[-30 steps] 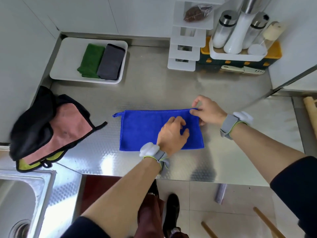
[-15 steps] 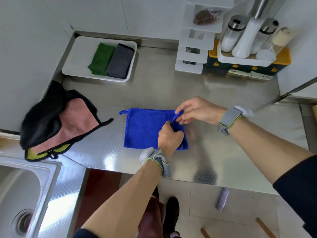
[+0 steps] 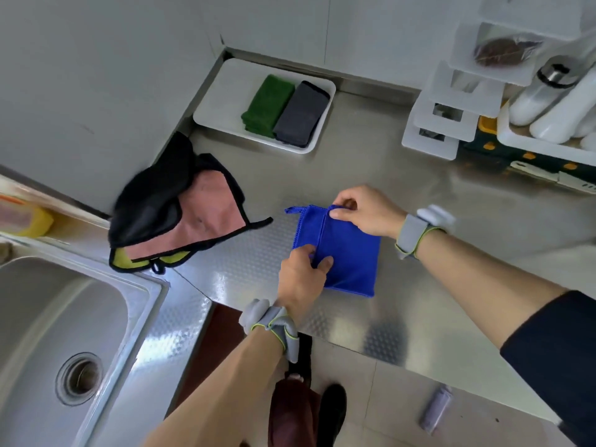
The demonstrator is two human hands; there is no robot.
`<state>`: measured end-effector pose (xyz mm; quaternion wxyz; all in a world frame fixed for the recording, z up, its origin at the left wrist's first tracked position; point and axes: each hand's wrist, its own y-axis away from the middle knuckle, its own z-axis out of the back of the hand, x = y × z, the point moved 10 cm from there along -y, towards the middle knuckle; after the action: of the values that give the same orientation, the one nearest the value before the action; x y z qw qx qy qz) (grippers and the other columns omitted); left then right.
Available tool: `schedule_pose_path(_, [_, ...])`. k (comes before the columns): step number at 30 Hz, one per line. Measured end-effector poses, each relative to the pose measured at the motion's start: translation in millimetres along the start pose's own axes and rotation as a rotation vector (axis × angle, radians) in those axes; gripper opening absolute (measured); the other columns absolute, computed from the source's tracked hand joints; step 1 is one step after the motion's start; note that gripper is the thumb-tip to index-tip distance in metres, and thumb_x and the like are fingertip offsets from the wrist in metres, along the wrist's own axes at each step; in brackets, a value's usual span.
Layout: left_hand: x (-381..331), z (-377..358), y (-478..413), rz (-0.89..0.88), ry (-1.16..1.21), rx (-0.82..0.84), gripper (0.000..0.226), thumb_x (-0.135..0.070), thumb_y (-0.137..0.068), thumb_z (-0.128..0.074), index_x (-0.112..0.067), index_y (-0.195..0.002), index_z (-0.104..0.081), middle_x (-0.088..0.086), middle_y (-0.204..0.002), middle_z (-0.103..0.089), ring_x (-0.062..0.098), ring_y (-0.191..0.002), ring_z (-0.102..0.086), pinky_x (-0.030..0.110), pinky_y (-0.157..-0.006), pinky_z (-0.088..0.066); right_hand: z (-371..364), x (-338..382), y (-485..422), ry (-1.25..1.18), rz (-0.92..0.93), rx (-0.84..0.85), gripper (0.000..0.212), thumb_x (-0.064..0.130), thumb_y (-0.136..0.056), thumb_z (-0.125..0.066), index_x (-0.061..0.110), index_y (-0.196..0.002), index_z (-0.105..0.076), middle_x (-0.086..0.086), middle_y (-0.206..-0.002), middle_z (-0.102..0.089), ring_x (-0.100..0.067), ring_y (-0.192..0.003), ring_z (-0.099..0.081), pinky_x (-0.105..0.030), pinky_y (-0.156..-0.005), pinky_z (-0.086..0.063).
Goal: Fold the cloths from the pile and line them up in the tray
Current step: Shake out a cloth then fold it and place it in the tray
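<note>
Blue cloth (image 3: 350,253) lies flat on table (image 3: 419,195), part-folded, long axis approx 12–6 o'clock. L hand (image 3: 301,275) pinches the turned-over flap edge at cloth's 8 o'clock side. R hand (image 3: 364,209) pinches the same edge at 12 o'clock. Both hands grasp the cloth, which sits between them.

Tray (image 3: 225,91) lies at 11 o'clock from cloth, well apart. It holds green cloth (image 3: 267,106) and grey cloth (image 3: 301,114), touching side by side, w/ bare floor at green cloth's 9 o'clock. Pile (image 3: 180,211) sits at blue cloth's 9 o'clock. R hand is judged slightly nearer the tray. Transfer prob. runs toward 11 o'clock
</note>
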<state>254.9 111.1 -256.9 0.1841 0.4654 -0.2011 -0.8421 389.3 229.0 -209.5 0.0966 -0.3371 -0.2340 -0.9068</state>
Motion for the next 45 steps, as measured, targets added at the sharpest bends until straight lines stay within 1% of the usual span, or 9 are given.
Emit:
schedule_pose_path(4, [16, 19, -3, 0.022, -0.020, -0.022, 0.035, -0.039, -0.094, -0.067, -0.006, -0.100, -0.059, 0.015, -0.093, -0.067, 0.037, -0.094, -0.065, 0.038, -0.078, -0.049, -13, 13, -15, 0.044, 0.026, -0.044, 0.014, 0.027, -0.094, -0.068, 0.014, -0.096, -0.072, 0.006, -0.077, -0.067, -0.008, -0.066, -0.058, -0.028, -0.068, -0.046])
schedule_pose_path(8, [30, 25, -5, 0.055, 0.024, -0.013, 0.023, -0.035, -0.094, -0.067, -0.013, -0.095, -0.059, 0.006, -0.081, -0.075, 0.021, -0.071, -0.075, 0.043, -0.079, -0.059, -24, 18, -23, 0.162, 0.044, -0.052, 0.015, 0.029, -0.096, -0.065, 0.015, -0.096, -0.069, 0.001, -0.082, -0.068, -0.019, -0.075, -0.063, -0.036, -0.073, -0.053])
schedule_pose_path(12, [36, 30, -6, 0.051, -0.061, -0.037, 0.021, -0.038, -0.094, -0.063, -0.017, -0.093, -0.061, 0.000, -0.064, -0.073, 0.019, -0.070, -0.073, 0.039, -0.079, -0.059, -29, 17, -27, 0.251, 0.048, -0.065, 0.016, 0.032, -0.096, -0.063, 0.016, -0.095, -0.067, -0.003, -0.098, -0.063, -0.024, -0.086, -0.062, -0.043, -0.081, -0.053])
schedule_pose_path(23, [17, 50, 4, -0.117, -0.434, -0.192, 0.035, -0.055, -0.092, -0.058, -0.025, -0.106, -0.045, -0.006, -0.105, -0.050, 0.022, -0.083, -0.059, 0.035, -0.066, -0.045, -39, 18, -31, 0.279, 0.056, -0.087, 0.032, 0.035, -0.092, -0.068, 0.021, -0.119, -0.057, -0.002, -0.115, -0.057, -0.022, -0.108, -0.053, -0.038, -0.095, -0.046])
schedule_pose_path(28, [13, 48, 1, -0.103, -0.513, -0.153, 0.039, -0.053, -0.091, -0.062, -0.022, -0.112, -0.049, -0.002, -0.110, -0.063, 0.025, -0.094, -0.064, 0.038, -0.072, -0.051, -47, 19, -30, 0.280, 0.019, -0.068, 0.031, 0.031, -0.096, -0.065, 0.019, -0.123, -0.058, -0.003, -0.117, -0.066, -0.025, -0.116, -0.052, -0.038, -0.098, -0.040])
schedule_pose_path(32, [14, 47, -4, -0.054, -0.512, -0.075, 0.039, -0.049, -0.091, -0.065, -0.020, -0.115, -0.053, 0.003, -0.111, -0.066, 0.029, -0.099, -0.064, 0.040, -0.077, -0.052, -44, 17, -22, 0.128, -0.029, -0.018, 0.034, 0.024, -0.097, -0.064, 0.012, -0.129, -0.059, -0.007, -0.125, -0.063, -0.023, -0.116, -0.058, -0.037, -0.100, -0.046])
schedule_pose_path(37, [3, 43, -7, -0.098, -0.450, 0.051, 0.021, -0.036, -0.090, -0.066, -0.017, -0.094, -0.060, 0.005, -0.102, -0.063, 0.030, -0.098, -0.061, 0.037, -0.079, -0.049, -15, 16, 3, -0.085, -0.031, -0.016, 0.016, 0.018, -0.093, -0.069, 0.007, -0.105, -0.070, -0.005, -0.095, -0.073, -0.016, -0.085, -0.064, -0.031, -0.082, -0.049])
schedule_pose_path(41, [-37, 58, -10, -0.246, -0.329, 0.032, 0.020, -0.025, -0.093, -0.066, -0.014, -0.109, -0.067, 0.008, -0.108, -0.067, 0.030, -0.102, -0.063, 0.038, -0.090, -0.050, 30, 4, 32, -0.249, -0.080, -0.180, 0.014, 0.015, -0.089, -0.074, 0.006, -0.097, -0.068, -0.005, -0.084, -0.069, -0.017, -0.076, -0.061, -0.029, -0.076, -0.048])
schedule_pose_path(45, [-90, 78, -9, -0.373, -0.244, -0.050, 0.020, -0.020, -0.095, -0.063, -0.018, -0.115, -0.065, -0.001, -0.093, -0.068, 0.025, -0.090, -0.065, 0.028, -0.078, -0.044, 75, -2, 67, -0.384, -0.075, -0.354, 0.019, 0.007, -0.082, -0.079, 0.012, -0.093, -0.063, -0.017, -0.091, -0.069, -0.023, -0.075, -0.061, -0.035, -0.077, -0.052])
